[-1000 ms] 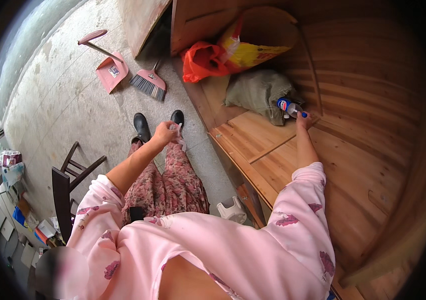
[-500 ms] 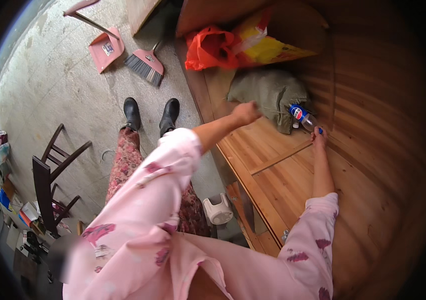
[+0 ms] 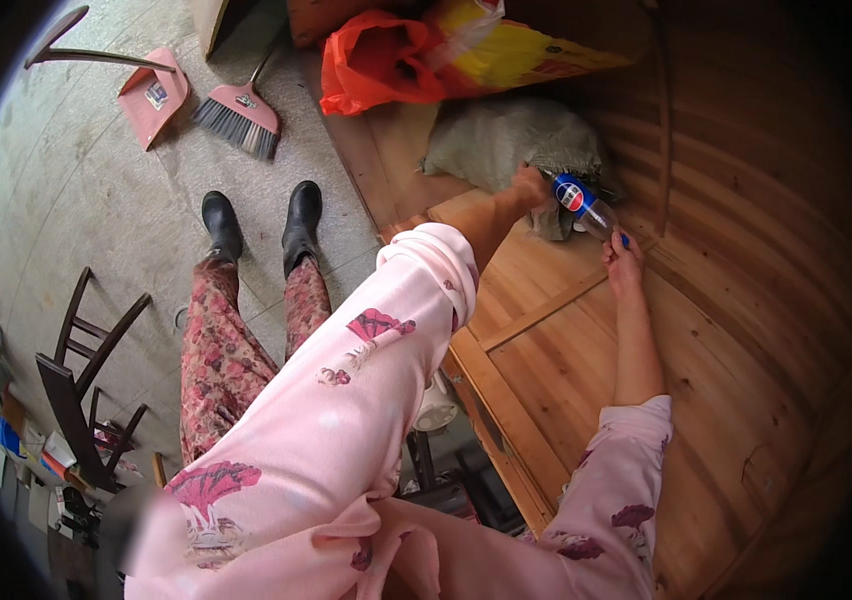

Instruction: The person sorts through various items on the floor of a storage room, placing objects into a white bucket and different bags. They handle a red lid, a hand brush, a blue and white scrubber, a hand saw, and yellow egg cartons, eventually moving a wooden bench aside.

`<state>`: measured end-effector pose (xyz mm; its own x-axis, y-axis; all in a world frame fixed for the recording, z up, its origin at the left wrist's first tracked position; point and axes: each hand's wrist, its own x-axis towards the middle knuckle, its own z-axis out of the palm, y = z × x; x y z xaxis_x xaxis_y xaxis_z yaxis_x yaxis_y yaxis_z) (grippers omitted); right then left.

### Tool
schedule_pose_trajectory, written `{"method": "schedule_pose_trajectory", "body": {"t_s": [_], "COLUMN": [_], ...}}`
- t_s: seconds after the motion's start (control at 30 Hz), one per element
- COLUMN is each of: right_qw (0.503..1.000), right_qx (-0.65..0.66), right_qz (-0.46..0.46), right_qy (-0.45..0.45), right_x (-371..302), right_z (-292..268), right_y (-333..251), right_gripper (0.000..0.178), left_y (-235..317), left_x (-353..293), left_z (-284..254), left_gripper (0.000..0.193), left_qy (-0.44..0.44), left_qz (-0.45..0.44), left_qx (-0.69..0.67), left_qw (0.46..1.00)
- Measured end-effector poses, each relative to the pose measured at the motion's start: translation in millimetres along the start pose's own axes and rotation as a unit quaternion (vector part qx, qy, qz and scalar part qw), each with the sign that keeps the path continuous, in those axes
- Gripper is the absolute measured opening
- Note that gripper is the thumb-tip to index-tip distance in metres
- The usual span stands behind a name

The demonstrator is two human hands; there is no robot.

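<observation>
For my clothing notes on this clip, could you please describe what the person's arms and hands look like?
Both arms wear loose pale pink sleeves printed with scattered dark red and maroon shapes. The left sleeve is pushed up, ending in a thick rolled cuff; the right sleeve ends below the elbow. The left hand and right hand are bare, without gloves.

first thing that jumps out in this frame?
Both pink-sleeved arms reach up across the wooden surface to a clear plastic bottle with a blue label: the right hand at its cap end, the left hand on the grey-green sack beside it. Behind the sack lies a bright orange bag; a pink dustpan and brush lie on the concrete floor, upper left.
</observation>
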<state>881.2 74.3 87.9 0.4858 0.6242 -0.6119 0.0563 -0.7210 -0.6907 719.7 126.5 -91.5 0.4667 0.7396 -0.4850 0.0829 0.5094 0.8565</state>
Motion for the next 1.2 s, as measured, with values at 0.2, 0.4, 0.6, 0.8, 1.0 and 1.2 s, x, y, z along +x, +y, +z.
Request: {"method": "schedule_pose_trajectory", "body": {"t_s": [0.2, 0.4, 0.6, 0.8, 1.0, 1.2], "right_qw": [0.997, 0.982, 0.961, 0.933, 0.959, 0.88], "right_qx": [-0.004, -0.076, -0.159, -0.318, -0.283, -0.396], "right_qz": [0.035, 0.008, -0.208, -0.157, -0.01, -0.19], "right_qy": [0.066, 0.17, 0.089, 0.052, -0.006, 0.184], "right_x": [14.1, 15.2, 36.8, 99.6, 149.7, 98.9], "right_z": [-27.5, -22.0, 48.0, 65.2, -24.2, 42.2], "right_y": [-0.5, -3.3, 18.6, 61.2, 76.8, -20.4], "right_gripper": [0.024, 0.022, 0.028, 0.033, 0.055, 0.04], "left_y": [-0.8, 44.1, 60.8, 19.5, 53.2, 10.2], "left_x": [-9.9, -41.0, -36.5, -19.6, -48.8, -112.4], "left_z": [-0.3, 5.0, 15.2, -1.9, 9.0, -80.4], "left_gripper": [0.038, 0.031, 0.029, 0.011, 0.016, 0.018], "left_qy": [0.029, 0.048, 0.083, 0.289, -0.055, -0.011], "left_qz": [-0.103, -0.088, -0.087, 0.599, 0.298, -0.025], "left_qx": [-0.158, -0.3, -0.353, 0.194, -0.06, -0.106], "left_qw": [0.982, 0.949, 0.928, 0.721, 0.951, 0.994]}}
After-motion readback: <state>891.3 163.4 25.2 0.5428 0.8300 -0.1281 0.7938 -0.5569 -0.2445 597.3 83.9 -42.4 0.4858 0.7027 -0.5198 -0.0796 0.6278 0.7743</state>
